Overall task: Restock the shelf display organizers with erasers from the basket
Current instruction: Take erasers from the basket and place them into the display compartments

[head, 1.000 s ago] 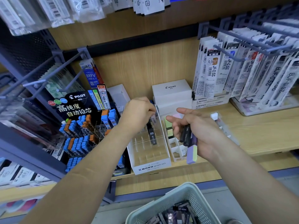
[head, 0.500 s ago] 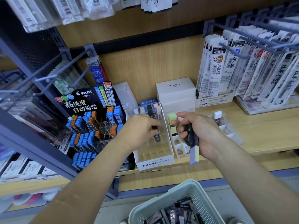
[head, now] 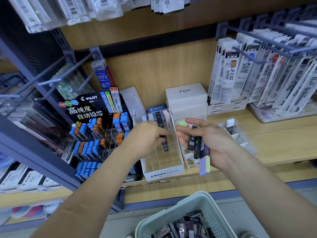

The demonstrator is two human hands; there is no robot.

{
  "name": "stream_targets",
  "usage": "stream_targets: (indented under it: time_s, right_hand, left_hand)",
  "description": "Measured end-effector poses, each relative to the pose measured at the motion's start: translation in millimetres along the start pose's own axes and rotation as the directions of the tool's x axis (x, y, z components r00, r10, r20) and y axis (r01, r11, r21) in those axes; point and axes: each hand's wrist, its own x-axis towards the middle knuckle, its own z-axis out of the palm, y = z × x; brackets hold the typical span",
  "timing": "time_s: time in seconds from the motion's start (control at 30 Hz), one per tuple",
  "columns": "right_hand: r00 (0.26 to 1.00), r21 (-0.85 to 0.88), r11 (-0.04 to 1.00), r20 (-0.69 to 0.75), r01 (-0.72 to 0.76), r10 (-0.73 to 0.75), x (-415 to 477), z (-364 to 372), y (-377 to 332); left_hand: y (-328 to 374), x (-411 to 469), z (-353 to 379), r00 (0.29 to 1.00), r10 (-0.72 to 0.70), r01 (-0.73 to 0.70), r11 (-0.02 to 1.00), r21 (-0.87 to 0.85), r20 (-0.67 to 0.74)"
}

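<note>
A clear slotted MONO organizer (head: 163, 169) stands on the wooden shelf. My left hand (head: 145, 140) is over its middle rows and pinches a slim black eraser case (head: 165, 145) standing in a slot. Just to the right, my right hand (head: 211, 140) grips a bundle of eraser sticks (head: 197, 146), dark ones plus a purple and yellow one poking out below. A pale green basket (head: 187, 208) with several dark eraser packs sits at the bottom. A smaller white organizer (head: 188, 157) stands beside the MONO one, partly hidden by my right hand.
A Pilot lead display (head: 96, 131) with blue and orange cases stands left of the organizer. White Pilot boxes (head: 186, 97) sit behind. Hanging refill packs (head: 257, 73) on metal pegs fill the right. Another clear tray (head: 240, 136) lies right of my right hand.
My left hand has drawn back from the organizer's rear rows toward the middle and now pinches the black case in a slot. My right hand with its bundle barely moved.
</note>
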Motion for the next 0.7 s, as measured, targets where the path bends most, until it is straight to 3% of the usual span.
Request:
stream_targets:
  time_s: [0.1,0.17,0.2,0.27,0.37,0.43,0.47,0.53,0.6,0.7]
  right_hand:
    - [0.999,0.043,0.999,0.022,0.028,-0.029,0,0,1]
    - [0.998,0.093,0.995,0.027,0.047,-0.050,0,1,1]
    - [0.998,0.126,0.990,0.026,0.060,-0.063,0,2,2]
    - [0.995,0.184,0.979,0.038,0.081,-0.090,1,5,2]
    - [0.992,0.165,0.983,0.084,0.080,-0.095,-1,8,4]
    - [0.992,0.084,0.994,0.092,0.074,-0.082,-1,9,4]
    - [0.995,0.038,0.997,0.072,0.070,-0.072,-1,9,4]
    - [0.999,-0.079,0.996,-0.025,0.039,-0.042,1,7,4]
    - [0.997,-0.189,0.982,-0.075,-0.015,0.001,3,5,4]
    - [1.000,-0.270,0.962,-0.009,-0.027,0.025,4,5,5]
  left_hand:
    - [5,-5,-9,0.999,-0.046,0.044,0.997,-0.059,-0.030]
    - [14,-10,-18,0.978,-0.177,0.136,0.941,-0.310,-0.108]
    - [22,-13,-23,0.961,-0.262,0.182,0.846,-0.502,-0.092]
    - [44,-18,-28,0.942,-0.326,0.261,0.561,-0.785,0.080]
    - [67,-20,-21,0.927,-0.320,0.297,0.310,-0.903,0.195]
    - [69,-20,-19,0.899,-0.395,0.296,0.224,-0.929,0.191]
    - [67,-20,-19,0.887,-0.436,0.290,0.274,-0.917,0.150]
    - [56,-24,-18,0.877,-0.477,0.276,0.602,-0.749,-0.060]
    - [50,-29,-17,0.884,-0.357,0.206,0.877,-0.434,-0.302]
    - [54,-34,-11,0.900,-0.135,0.031,0.968,-0.249,-0.415]
